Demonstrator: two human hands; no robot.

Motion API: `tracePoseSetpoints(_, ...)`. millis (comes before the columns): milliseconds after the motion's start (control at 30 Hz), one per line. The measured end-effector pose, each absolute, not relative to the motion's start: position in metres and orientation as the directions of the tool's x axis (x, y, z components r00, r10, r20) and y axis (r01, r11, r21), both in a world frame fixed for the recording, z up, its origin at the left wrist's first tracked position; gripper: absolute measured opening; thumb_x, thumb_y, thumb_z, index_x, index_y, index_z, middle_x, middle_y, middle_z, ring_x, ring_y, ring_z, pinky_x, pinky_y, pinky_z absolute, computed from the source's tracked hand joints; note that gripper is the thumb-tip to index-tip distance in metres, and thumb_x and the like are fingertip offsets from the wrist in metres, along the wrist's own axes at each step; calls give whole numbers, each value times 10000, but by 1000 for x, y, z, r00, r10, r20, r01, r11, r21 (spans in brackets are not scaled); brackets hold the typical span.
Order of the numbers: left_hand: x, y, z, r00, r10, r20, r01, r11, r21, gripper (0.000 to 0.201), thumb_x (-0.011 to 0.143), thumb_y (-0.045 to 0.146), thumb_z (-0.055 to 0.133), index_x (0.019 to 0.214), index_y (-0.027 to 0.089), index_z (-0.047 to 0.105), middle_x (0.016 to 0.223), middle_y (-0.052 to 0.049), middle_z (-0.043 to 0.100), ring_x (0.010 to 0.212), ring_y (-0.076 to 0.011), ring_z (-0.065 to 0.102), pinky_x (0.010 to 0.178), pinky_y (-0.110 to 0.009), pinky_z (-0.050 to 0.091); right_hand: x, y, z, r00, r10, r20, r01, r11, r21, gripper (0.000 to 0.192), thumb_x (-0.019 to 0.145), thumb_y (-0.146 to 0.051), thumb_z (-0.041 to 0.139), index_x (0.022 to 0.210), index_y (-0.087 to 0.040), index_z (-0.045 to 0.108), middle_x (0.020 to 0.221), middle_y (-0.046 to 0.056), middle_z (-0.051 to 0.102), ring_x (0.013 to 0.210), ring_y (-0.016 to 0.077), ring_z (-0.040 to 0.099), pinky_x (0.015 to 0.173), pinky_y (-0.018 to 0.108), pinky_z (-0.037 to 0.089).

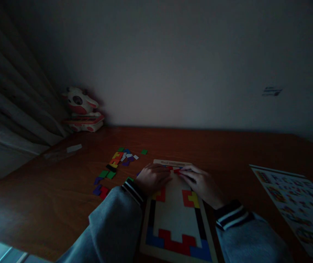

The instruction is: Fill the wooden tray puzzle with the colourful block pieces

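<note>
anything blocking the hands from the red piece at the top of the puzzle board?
Nothing visible. The left hand and right hand meet at the red piece near the far edge of the puzzle board, fingertips already on it. The loose pieces lie off to the left, clear of both hands.

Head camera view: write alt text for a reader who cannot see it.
Two hands, left hand and right hand, meet over a small red puzzle piece at the far end of a partly filled wooden puzzle board on a dim brown wooden table. Loose coloured puzzle pieces lie to the left, a printed pattern sheet to the right.
</note>
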State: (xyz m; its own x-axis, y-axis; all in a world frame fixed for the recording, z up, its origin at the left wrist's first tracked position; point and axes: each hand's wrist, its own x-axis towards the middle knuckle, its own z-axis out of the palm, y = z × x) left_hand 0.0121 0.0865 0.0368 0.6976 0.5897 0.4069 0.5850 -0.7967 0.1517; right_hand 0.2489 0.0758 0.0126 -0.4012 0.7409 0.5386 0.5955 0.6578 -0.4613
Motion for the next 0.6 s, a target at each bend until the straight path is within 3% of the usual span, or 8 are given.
tracePoseSetpoints(600,13,84,34,644,660,386,647,-740,185,276,977,292,453,1101,185,676,1143,-65,696,1064,-201,640,945,-358,526,239,81,13,-429,771,471,678,619,-396,224,925,-209,546,1041,-255,732,1064,66,660,955,211,652,854,385,553)
